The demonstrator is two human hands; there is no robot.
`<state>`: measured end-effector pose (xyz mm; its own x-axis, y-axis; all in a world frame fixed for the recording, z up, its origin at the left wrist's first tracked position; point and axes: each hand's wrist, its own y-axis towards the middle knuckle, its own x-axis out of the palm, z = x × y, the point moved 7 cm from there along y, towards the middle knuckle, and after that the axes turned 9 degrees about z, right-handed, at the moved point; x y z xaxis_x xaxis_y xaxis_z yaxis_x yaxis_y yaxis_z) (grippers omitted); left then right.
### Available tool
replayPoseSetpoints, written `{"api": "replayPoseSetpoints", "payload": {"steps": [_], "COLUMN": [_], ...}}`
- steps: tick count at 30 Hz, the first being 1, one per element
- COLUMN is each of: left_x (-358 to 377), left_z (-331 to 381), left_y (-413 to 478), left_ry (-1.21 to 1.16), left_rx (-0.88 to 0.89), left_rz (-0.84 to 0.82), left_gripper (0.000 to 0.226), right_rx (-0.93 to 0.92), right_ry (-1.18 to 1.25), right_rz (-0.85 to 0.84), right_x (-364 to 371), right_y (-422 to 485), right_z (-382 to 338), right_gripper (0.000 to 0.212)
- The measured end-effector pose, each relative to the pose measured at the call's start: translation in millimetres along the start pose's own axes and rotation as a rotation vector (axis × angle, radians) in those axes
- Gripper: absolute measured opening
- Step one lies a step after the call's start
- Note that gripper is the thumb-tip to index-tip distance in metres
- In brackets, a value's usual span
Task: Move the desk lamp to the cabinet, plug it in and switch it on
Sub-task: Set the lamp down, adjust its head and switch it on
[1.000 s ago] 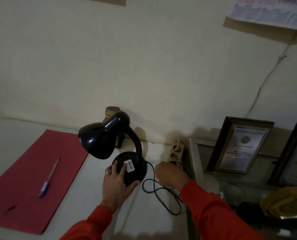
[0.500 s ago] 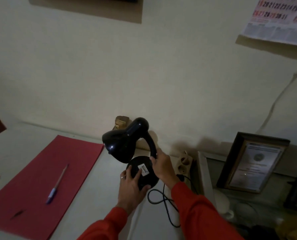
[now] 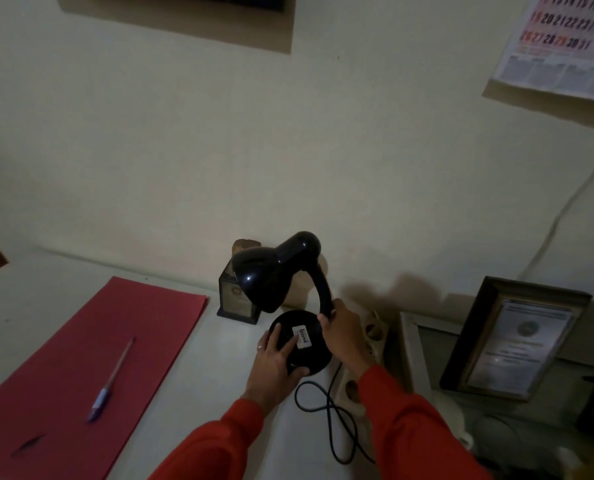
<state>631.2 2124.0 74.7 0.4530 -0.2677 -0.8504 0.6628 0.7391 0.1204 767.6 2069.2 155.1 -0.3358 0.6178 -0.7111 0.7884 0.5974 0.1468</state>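
A black desk lamp (image 3: 271, 271) stands unlit on a white surface (image 3: 198, 386) against the wall, its shade tilted down to the left. My left hand (image 3: 274, 365) rests flat on the round base, beside a white sticker. My right hand (image 3: 344, 334) is closed around the lower part of the curved neck. The lamp's black cord (image 3: 333, 417) loops on the surface in front of the base. A cream power strip (image 3: 364, 344) lies just right of the lamp, partly hidden by my right arm; I cannot tell whether the plug is in it.
A red folder (image 3: 91, 368) with a pen (image 3: 113, 379) on it lies at the left. A small dark box (image 3: 235, 299) stands behind the lamp. At the right are a glass-topped ledge and framed certificates (image 3: 517, 341). A calendar (image 3: 565, 43) hangs top right.
My right hand left the cord near the power strip and took hold of the lamp's neck. My left hand stayed on the base. The camera tilted up and left.
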Motion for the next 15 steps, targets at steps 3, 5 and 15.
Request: {"api": "replayPoseSetpoints", "payload": {"steps": [3,5,15], "left_x": [0,-2,-8], "left_z": [3,2,-7], "left_y": [0,-1,-12], "left_ry": [-0.047,-0.079,0.017], "left_rx": [0.014,0.026,0.177], "left_rz": [0.006,0.005,0.012], "left_gripper": [0.073,0.074,0.063], "right_rx": [0.014,0.020,-0.299], "right_ry": [-0.012,-0.040,-0.345], "right_rz": [0.006,0.003,-0.230], "right_x": [-4,-7,31], "right_y": [-1,-4,-78], "right_z": [1,3,3], "right_gripper": [0.017,0.020,0.037]}}
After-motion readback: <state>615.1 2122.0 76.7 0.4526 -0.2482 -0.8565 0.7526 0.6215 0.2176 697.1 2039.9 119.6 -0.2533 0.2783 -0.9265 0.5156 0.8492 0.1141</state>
